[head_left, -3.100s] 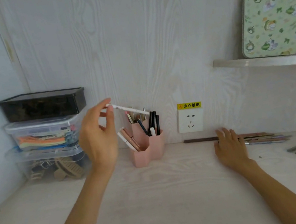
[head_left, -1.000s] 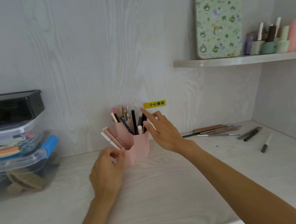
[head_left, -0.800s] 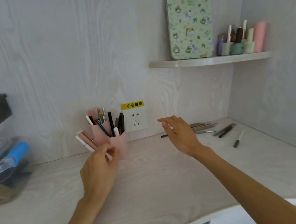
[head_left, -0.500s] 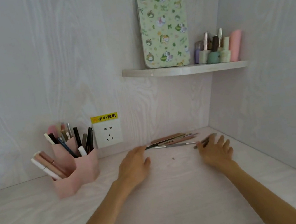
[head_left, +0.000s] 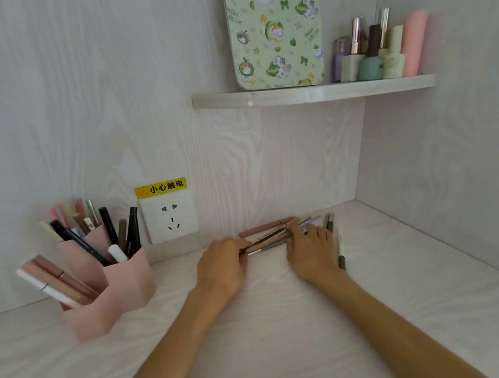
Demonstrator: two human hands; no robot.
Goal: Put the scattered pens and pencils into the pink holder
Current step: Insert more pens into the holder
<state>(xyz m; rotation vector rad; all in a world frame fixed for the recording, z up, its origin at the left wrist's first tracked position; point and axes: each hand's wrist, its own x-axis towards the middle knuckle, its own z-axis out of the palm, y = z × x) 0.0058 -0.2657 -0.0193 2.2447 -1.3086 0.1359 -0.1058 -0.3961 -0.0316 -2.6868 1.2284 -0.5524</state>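
A: Where, the loose pens and pencils?

B: Bunched in a slim cluster of pink, grey and dark sticks (head_left: 269, 239) on the pale wood-grain tabletop (head_left: 264, 333), close to the back wall and right of the white wall socket (head_left: 170, 217) with its yellow warning label (head_left: 160, 187). One pink stick nearest the wall, the rest crossing just in front of it.

A: And the hands?

B: Both down on the tabletop, one at each end of the cluster. Left hand (head_left: 223, 266) palm down, fingers laid flat against the left tips of the sticks. Right hand (head_left: 312, 252) palm down too, fingers spread and resting over the right part of the bunch. Curled round nothing, either one.

A: Anything outside the bunch?

B: Two dark pens (head_left: 328, 222) just beyond the right fingertips, plus a white-and-grey marker (head_left: 340, 251) lying lengthwise along the outer edge of the right hand.

A: The holder?

B: Pink plastic holder with several angular compartments (head_left: 111, 292), well left of the hands, beside the socket. Already crowded with upright and leaning pens, black ones at the back, pink and white ones tilting out of the front-left compartment.

A: Higher up?

B: Curved corner shelf (head_left: 308, 94) carrying a green patterned tin (head_left: 275, 21) and a row of small cosmetic bottles (head_left: 380, 50).
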